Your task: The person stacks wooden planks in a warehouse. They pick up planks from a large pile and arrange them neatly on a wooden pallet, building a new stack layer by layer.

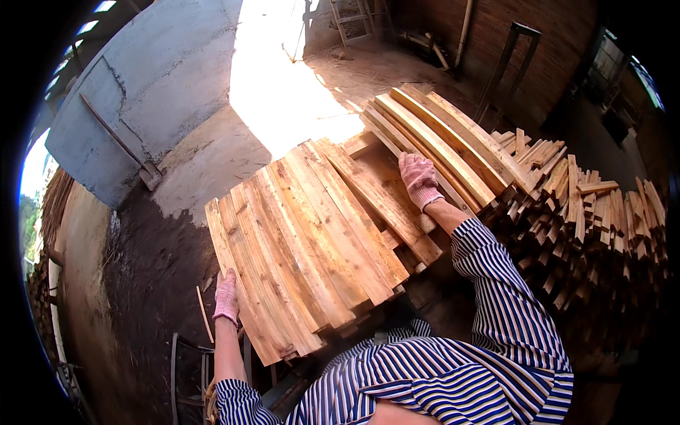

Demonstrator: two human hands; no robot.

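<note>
While both gloved hands rest on the wood, the work in hand looks like squaring up a layer of rough-sawn planks (312,241) laid side by side on top of a stack. The left hand (227,297), in a pink knitted glove, lies flat against the near left edge of the outermost plank, fingers extended and not closed around anything. The right hand (419,180), gloved the same, presses palm-down at the far right side of the layer, where the boards meet a lower board and a second batch of curved-looking planks (443,145) beyond; its fingers are spread and grasp nothing.

To do this well, I judge that the hands should push evenly from opposite sides so the boards close up without one riding over its neighbour. Fingertips are best kept on the faces and clear of the gaps between boards, where they could be pinched. Ends at the near side look uneven, so a nudge along the grain may be needed too.

To the right sits a heap of short wood offcuts (588,205). A long-handled tool (117,138) leans against the grey concrete wall (163,71) at the left, above the dirt floor (156,269).
</note>
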